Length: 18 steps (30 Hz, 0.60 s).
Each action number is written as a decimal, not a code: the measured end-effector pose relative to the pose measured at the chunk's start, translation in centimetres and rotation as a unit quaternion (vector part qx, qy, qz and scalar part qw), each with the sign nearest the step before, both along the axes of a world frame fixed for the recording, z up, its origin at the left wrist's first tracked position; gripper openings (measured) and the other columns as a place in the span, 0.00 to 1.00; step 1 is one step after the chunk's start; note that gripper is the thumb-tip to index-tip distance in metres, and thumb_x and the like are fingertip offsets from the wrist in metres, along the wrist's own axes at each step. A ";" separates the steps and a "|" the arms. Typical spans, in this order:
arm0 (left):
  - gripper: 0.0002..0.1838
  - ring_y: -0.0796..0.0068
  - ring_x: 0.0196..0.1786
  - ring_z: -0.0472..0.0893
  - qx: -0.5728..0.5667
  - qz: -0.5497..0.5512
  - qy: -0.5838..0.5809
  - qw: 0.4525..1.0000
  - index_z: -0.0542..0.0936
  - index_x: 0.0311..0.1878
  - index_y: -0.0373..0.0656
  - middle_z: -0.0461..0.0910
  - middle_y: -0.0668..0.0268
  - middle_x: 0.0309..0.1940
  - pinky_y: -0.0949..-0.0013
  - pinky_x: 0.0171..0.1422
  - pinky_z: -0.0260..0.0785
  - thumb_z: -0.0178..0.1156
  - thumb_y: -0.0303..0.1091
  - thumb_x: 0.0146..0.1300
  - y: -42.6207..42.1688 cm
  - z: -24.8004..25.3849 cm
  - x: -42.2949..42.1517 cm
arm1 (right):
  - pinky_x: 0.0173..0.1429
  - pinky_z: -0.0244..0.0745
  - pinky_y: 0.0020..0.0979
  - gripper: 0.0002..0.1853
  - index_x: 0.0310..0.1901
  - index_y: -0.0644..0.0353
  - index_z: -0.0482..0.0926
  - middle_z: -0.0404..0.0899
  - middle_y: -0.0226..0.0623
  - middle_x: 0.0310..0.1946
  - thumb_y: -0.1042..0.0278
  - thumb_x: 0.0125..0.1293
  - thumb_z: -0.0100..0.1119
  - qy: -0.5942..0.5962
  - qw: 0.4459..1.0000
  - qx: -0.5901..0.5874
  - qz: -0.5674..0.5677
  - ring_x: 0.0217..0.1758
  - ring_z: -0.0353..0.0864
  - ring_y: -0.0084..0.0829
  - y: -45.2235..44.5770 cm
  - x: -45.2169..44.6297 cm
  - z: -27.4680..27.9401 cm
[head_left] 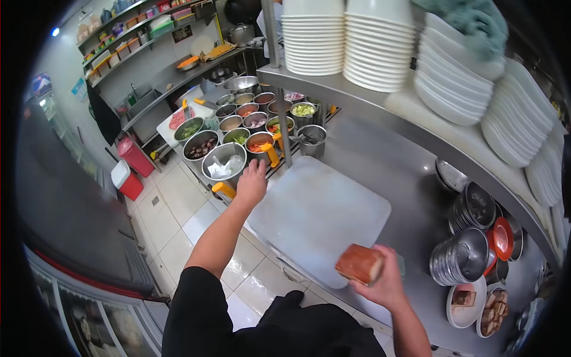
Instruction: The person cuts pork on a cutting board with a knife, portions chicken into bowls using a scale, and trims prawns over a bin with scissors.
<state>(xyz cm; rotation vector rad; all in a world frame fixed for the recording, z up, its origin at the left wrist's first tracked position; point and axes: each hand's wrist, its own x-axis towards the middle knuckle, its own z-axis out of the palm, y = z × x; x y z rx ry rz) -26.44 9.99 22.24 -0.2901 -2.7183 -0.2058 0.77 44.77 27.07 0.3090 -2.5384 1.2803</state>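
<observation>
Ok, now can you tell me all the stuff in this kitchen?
Meat block: one, reddish-brown, in the right hand
Cutting board: one, white, on the counter
Counter: one, silver, under the board
White dishes: at least five stacks, on the raised shelf
Cloth: one, grey-green, over some dishes
Metal bowls: at least two stacks, silver, counter's right
Red dish: at least one, beside them
Food dishes: two, white, right side, holding brown meat
Food tubs: many, silver, beyond the board
Handles: at least three, orange-yellow, among the tubs
Bins: two, red, floor at left
Far shelf things: too small to count
Left hand: one, bare, by a tub
Right hand: one, bare, holding meat
</observation>
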 end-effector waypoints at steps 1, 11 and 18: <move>0.21 0.49 0.51 0.80 0.036 -0.007 0.057 0.998 0.75 0.56 0.41 0.77 0.51 0.49 0.53 0.53 0.75 0.58 0.35 0.60 -0.5 0.4 -1.8 | 0.62 0.69 0.40 0.47 0.61 0.61 0.62 0.67 0.47 0.54 0.64 0.39 0.80 -0.015 0.999 -0.028 0.002 0.58 0.71 0.44 -2.6 -1.9 -0.4; 0.19 0.49 0.49 0.82 -0.045 -0.028 -0.158 0.986 0.77 0.55 0.44 0.76 0.49 0.51 0.51 0.52 0.77 0.56 0.35 0.61 0.8 4.1 -11.6 | 0.69 0.63 0.45 0.52 0.67 0.64 0.58 0.63 0.53 0.61 0.60 0.42 0.81 -0.134 0.983 0.090 -0.085 0.64 0.64 0.53 -10.1 -7.5 -6.7; 0.10 0.48 0.41 0.84 -0.103 -0.109 -0.129 0.980 0.80 0.41 0.43 0.78 0.52 0.47 0.55 0.43 0.79 0.56 0.36 0.61 -2.3 6.8 -7.2 | 0.70 0.62 0.45 0.53 0.70 0.60 0.57 0.63 0.51 0.62 0.60 0.44 0.79 -0.137 0.982 0.088 -0.096 0.66 0.63 0.52 -9.6 -7.4 -7.2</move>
